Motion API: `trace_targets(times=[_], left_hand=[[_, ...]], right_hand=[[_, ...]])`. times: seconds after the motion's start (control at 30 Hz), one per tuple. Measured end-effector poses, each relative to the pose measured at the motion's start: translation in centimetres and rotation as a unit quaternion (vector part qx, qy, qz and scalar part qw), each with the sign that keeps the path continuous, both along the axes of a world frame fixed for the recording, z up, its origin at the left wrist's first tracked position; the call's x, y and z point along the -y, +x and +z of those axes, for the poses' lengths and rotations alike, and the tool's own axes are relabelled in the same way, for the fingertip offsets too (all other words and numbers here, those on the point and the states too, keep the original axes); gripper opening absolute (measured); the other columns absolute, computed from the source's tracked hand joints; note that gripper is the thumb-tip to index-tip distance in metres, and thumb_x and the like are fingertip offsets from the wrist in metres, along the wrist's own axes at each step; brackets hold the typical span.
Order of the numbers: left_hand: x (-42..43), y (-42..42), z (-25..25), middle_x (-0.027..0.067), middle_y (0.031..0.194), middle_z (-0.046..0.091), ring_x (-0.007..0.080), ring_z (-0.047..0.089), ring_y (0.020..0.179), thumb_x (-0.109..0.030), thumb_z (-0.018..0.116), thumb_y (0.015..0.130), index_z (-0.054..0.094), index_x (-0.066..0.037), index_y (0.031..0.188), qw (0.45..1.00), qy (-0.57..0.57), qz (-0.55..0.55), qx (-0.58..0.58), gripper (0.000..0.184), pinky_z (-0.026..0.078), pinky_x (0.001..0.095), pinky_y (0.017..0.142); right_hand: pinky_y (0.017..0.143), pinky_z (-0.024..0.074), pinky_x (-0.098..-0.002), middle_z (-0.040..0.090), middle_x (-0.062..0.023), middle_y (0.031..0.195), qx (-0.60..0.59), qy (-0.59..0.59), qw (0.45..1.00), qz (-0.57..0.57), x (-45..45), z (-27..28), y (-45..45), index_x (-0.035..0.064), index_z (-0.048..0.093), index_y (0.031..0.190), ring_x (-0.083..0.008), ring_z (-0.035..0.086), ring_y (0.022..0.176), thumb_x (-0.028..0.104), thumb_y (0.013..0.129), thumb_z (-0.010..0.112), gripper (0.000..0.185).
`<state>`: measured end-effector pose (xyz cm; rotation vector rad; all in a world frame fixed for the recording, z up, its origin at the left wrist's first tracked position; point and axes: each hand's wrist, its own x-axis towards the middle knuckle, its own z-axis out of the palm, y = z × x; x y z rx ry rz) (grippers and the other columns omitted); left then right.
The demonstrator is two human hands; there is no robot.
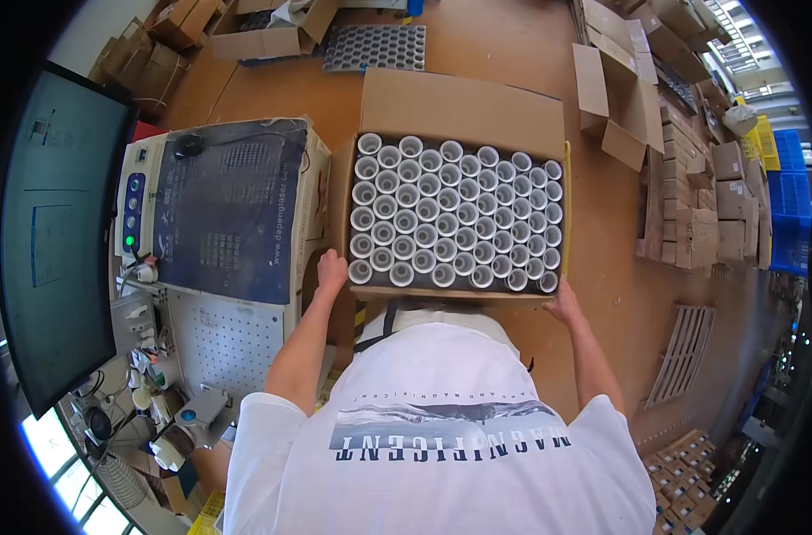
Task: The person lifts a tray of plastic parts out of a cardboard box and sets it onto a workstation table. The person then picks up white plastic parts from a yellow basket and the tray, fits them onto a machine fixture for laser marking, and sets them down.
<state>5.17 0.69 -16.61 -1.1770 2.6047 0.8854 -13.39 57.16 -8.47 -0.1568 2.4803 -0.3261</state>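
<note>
An open cardboard box (464, 100) is held in front of my body, its far flap standing up. Rows of white cylindrical cups (426, 185) with grey insides fill it, set in a dark holder. My left hand (332, 270) is closed at the box's near left corner, fingers bent against the side. At the near right corner, my right hand (564, 303) grips the box, with some of its fingers hidden beneath or behind the cardboard.
To the left stand a monitor (58, 232) and a laser machine cabinet (228, 205) with a green-lit button. A grey tray with holes (375, 47) lies on the floor ahead. Open cartons (615, 98), stacked boxes (691, 236) and a slatted pallet (680, 355) are to the right.
</note>
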Motion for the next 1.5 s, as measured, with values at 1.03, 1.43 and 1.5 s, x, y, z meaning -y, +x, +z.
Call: trace_targets(times=[1.03, 1.43, 1.5], left_hand=[[0.2, -9.7, -2.4, 0.0318, 0.091, 0.059, 0.0469, 0.057, 0.092, -0.019, 0.046, 0.088, 0.061, 0.011, 0.094, 0.984, 0.03, 0.124, -0.124, 0.033, 0.043, 0.048, 0.08], [-0.6, -9.4, -1.1, 0.0284, 0.098, 0.065, 0.0389, 0.062, 0.097, -0.008, 0.037, 0.085, 0.065, 0.006, 0.109, 0.979, 0.06, 0.096, -0.167, 0.04, 0.045, 0.0411, 0.087], [-1.5, -9.6, 0.3, 0.0286, 0.096, 0.065, 0.0399, 0.062, 0.097, -0.008, 0.037, 0.084, 0.064, 0.007, 0.111, 0.974, 0.089, 0.102, -0.179, 0.041, 0.046, 0.0412, 0.087]], right_hand=[[0.092, 0.0461, -0.0462, 0.063, -0.0297, 0.109, -0.065, -0.091, 0.982, -0.15, 6.4, -4.8, -15.3, -0.0047, 0.06, 0.11, -0.0436, 0.059, 0.107, 0.006, 0.075, 0.052, 0.037], [0.087, 0.0474, -0.0506, 0.063, -0.0338, 0.099, -0.06, 0.001, 0.994, -0.092, 7.7, -1.9, -16.0, -0.01, 0.061, 0.093, -0.0482, 0.059, 0.1, 0.005, 0.072, 0.056, 0.026], [0.086, 0.0469, -0.0516, 0.063, -0.0331, 0.099, -0.066, -0.007, 0.994, -0.086, 7.7, -1.9, -15.9, -0.0094, 0.061, 0.092, -0.0479, 0.06, 0.099, 0.005, 0.072, 0.057, 0.026]])
